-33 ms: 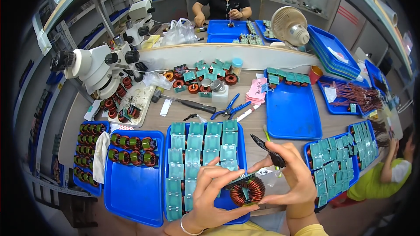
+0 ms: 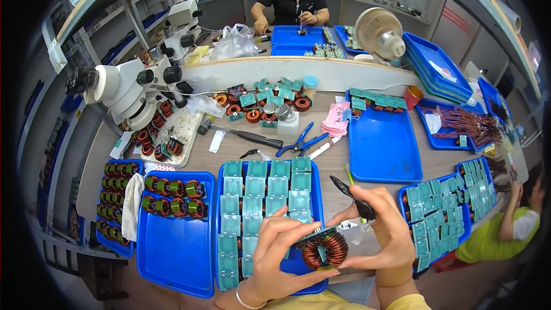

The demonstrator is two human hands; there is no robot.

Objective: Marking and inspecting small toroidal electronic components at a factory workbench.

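My left hand (image 2: 281, 255) grips a toroidal coil (image 2: 325, 251) wound with copper wire, with a green board on its upper side. My right hand (image 2: 385, 232) has a dark, pointed tool (image 2: 360, 204) tucked between its fingers, its tip up and to the left; I cannot make out the tool's exact kind. A right fingertip also touches the coil's right side. Below the coil lies a blue tray (image 2: 317, 195) filled with rows of coils under green boards (image 2: 253, 205).
Left, a blue tray (image 2: 172, 252) holds several green-and-copper coils. Ahead lie blue-handled pliers (image 2: 298, 146), a hammer (image 2: 247, 136) and a clear bottle (image 2: 288, 123). A microscope (image 2: 123, 89) stands far left. Right are another blue tray (image 2: 384, 149) and a fan (image 2: 380, 34). A co-worker (image 2: 294, 6) sits opposite.
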